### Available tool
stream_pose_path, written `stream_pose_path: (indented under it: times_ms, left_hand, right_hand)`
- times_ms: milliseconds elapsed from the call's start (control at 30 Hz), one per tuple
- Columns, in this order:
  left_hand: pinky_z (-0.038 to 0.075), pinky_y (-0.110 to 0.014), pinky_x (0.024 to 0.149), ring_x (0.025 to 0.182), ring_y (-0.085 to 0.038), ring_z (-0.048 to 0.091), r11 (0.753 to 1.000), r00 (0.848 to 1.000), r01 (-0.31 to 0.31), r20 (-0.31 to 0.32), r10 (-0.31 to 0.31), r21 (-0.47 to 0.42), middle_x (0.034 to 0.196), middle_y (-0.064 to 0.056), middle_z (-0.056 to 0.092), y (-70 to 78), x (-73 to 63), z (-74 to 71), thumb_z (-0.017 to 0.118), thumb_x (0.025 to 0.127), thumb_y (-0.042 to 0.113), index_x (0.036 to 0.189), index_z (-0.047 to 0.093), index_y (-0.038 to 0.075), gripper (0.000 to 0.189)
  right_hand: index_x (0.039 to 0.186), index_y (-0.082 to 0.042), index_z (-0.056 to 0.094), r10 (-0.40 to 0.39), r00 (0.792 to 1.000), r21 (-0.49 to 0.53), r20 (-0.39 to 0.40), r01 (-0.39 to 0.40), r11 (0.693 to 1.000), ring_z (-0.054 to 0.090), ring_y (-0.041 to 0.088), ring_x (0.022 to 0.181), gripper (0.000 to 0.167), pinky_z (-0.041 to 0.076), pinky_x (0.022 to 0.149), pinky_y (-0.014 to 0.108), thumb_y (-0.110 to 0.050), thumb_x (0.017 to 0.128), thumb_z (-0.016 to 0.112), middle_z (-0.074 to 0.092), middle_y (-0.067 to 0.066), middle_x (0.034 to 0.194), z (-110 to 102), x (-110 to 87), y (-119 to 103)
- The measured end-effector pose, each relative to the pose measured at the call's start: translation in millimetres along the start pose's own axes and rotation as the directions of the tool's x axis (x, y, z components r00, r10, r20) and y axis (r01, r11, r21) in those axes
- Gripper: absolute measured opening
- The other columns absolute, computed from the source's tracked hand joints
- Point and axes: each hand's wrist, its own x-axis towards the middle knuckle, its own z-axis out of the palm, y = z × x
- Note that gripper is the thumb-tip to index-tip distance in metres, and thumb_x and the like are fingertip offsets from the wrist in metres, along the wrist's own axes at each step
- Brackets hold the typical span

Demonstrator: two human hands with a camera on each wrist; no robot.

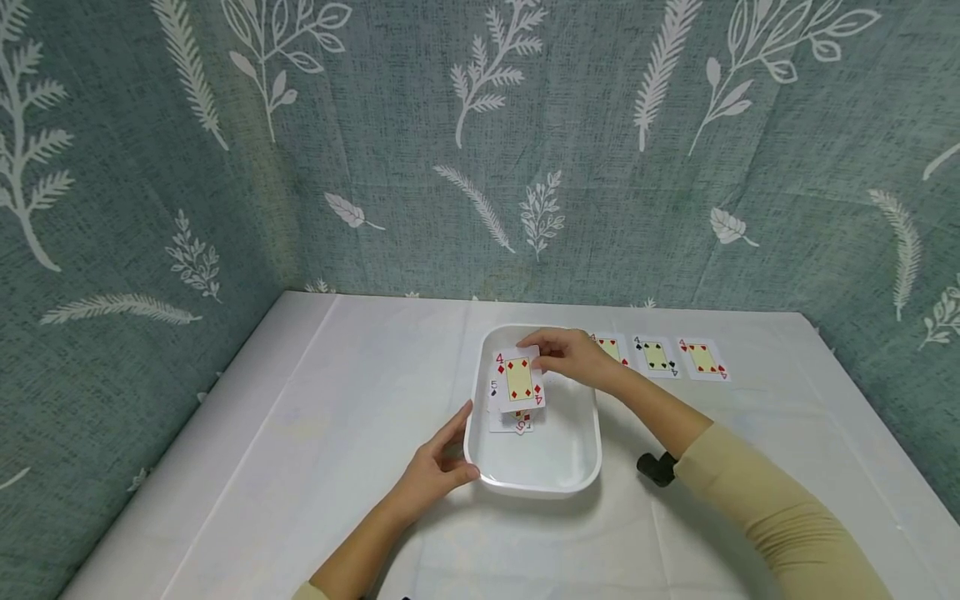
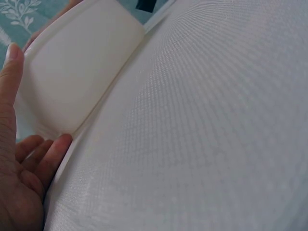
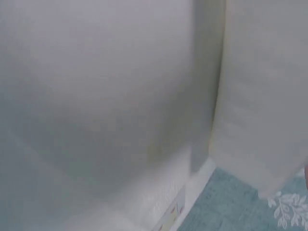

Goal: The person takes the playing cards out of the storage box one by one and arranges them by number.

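Observation:
A white plastic tray (image 1: 570,458) stands on the table. My right hand (image 1: 576,357) pinches the right edge of a four of diamonds playing card (image 1: 519,379) over the tray's left half. Beneath that card lie other playing cards (image 1: 517,425) in the tray, mostly hidden; fives show at their corners. My left hand (image 1: 431,477) holds the tray's near left corner, its fingers along the side and its thumb at the near rim. From the left wrist, the left hand (image 2: 24,183) appears against the tray's outer wall (image 2: 77,62). The right wrist view shows the tray's side (image 3: 260,96), with the fingers out of sight.
To the right of the tray lie a red four (image 1: 611,348) partly behind the right hand, a black four (image 1: 656,357) and another red four (image 1: 703,358) in a row. A black object (image 1: 656,469) sits by the right sleeve. A leaf-patterned cloth (image 1: 420,167) rises behind the table.

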Motion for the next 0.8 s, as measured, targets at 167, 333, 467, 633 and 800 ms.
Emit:
stream_pose_path:
  times_ms: [167, 333, 467, 633, 800]
  left_hand:
    - [0.051, -0.024, 0.085, 0.122, -0.040, 0.047, 1.000, 1.000, -0.004, -0.003, 0.004, -0.005, 0.139, -0.024, 0.045, 0.4, 0.7, -0.3, 0.074, 0.079, 0.035, 0.150, 0.028, 0.018, 0.087]
    - [0.051, -0.025, 0.085, 0.122, -0.040, 0.047, 1.000, 1.000, -0.005, -0.010, 0.005, -0.009, 0.140, -0.024, 0.044, 0.7, 0.9, 0.3, 0.074, 0.078, 0.038, 0.150, 0.027, 0.017, 0.088]
    - [0.052, -0.024, 0.084, 0.122, -0.040, 0.047, 1.000, 1.000, 0.001, -0.015, -0.001, -0.005, 0.140, -0.024, 0.044, 0.4, 0.9, 1.0, 0.074, 0.078, 0.038, 0.150, 0.028, 0.017, 0.088]
    - [0.052, -0.024, 0.084, 0.121, -0.039, 0.048, 1.000, 1.000, 0.007, -0.016, -0.007, 0.004, 0.140, -0.023, 0.045, -0.3, 0.5, 1.4, 0.074, 0.078, 0.039, 0.150, 0.028, 0.018, 0.088]
    - [0.052, -0.025, 0.084, 0.120, -0.039, 0.048, 1.000, 1.000, 0.007, -0.011, -0.007, 0.000, 0.140, -0.024, 0.044, -0.6, 0.1, 0.8, 0.074, 0.078, 0.039, 0.150, 0.028, 0.019, 0.088]
  right_hand:
    - [0.118, -0.002, 0.063, -0.016, 0.999, -0.009, -0.034, 0.016, 1.000, 0.057, 0.012, 0.076, 0.032, 0.049, 0.066, 0.022, -0.005, 0.087, 0.066, 0.066, 0.011, 0.091, -13.4, -3.9, -0.7]
    - [0.120, -0.002, 0.062, -0.023, 0.998, 0.007, -0.066, 0.023, 1.000, 0.058, 0.015, 0.077, 0.032, 0.050, 0.066, 0.027, -0.006, 0.088, 0.065, 0.065, 0.011, 0.091, -28.5, -11.5, -1.3]
    - [0.122, -0.003, 0.062, 0.008, 0.995, 0.024, -0.104, -0.006, 1.000, 0.057, 0.018, 0.077, 0.032, 0.049, 0.066, 0.029, -0.008, 0.090, 0.063, 0.064, 0.010, 0.093, -42.2, -19.6, -2.7]
    - [0.124, -0.001, 0.060, 0.052, 0.987, 0.061, -0.153, -0.043, 0.997, 0.057, 0.016, 0.077, 0.034, 0.047, 0.063, 0.023, -0.007, 0.091, 0.062, 0.066, 0.000, 0.096, -59.7, -30.7, -2.4]
    - [0.124, 0.003, 0.058, 0.065, 0.978, 0.074, -0.199, -0.051, 0.996, 0.061, 0.009, 0.079, 0.035, 0.051, 0.068, 0.023, -0.007, 0.091, 0.062, 0.066, -0.009, 0.095, -74.5, -40.8, -1.8]
